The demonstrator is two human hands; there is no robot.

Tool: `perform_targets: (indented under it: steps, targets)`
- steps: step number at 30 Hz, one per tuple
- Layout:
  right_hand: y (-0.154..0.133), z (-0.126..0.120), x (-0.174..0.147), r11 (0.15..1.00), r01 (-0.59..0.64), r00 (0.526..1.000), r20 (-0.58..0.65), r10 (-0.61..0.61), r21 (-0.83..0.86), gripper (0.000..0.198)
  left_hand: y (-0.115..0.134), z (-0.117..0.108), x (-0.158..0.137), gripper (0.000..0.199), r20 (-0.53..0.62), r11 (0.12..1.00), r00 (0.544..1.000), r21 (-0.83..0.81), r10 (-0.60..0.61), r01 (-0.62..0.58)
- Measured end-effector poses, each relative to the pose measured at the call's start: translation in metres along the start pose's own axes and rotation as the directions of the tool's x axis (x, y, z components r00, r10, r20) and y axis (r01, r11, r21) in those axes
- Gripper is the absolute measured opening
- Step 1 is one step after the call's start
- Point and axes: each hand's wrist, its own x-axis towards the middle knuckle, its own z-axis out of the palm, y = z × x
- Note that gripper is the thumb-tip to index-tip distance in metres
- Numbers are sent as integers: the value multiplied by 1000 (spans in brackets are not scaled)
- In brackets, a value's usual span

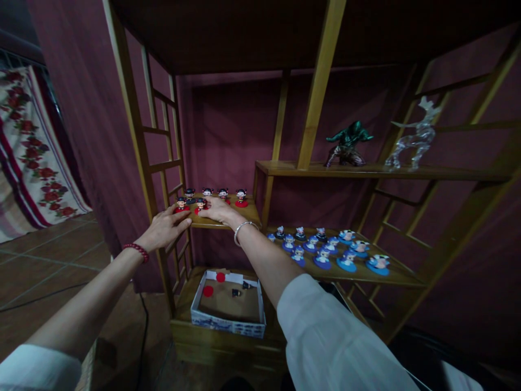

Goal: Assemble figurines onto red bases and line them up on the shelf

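Several small black-haired figurines on red bases stand on the upper left wooden shelf [222,221]. My right hand [218,212], wearing a silver bangle, reaches over this shelf with thumb and fingers closed around a front figurine [201,205]. My left hand [163,228], with a red bead bracelet, lies at the shelf's left front corner. Its fingers are stretched out, close to the front left figurine [181,203]; whether they touch it I cannot tell. Behind stand another dark-capped figurine [189,194] and, at the right, a figurine [241,196] set slightly apart.
Below, a shallow cardboard box [228,326] contains red discs [208,291] and small dark figurine pieces [236,292]. Blue and purple based figurines [323,258] fill the lower right shelf. Above them are a green crouching statue [349,144] and a clear deer [419,136]. A wooden post [321,81] rises between sections.
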Motion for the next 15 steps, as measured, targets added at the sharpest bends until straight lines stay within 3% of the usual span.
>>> perform_targets:
  steps: [7, 15]
  targets:
    - [-2, -1, -1, 1000, -20, 1000, -9, 20, -3, 25, -1, 0, -7, 53, -51, 1000, 999, 8, 17, -17]
    - [2, 0, 1, 999, 17, 999, 27, -18, 49, 22, 0, -2, 4, 59, 61, 999, 997, 16, -42, 41]
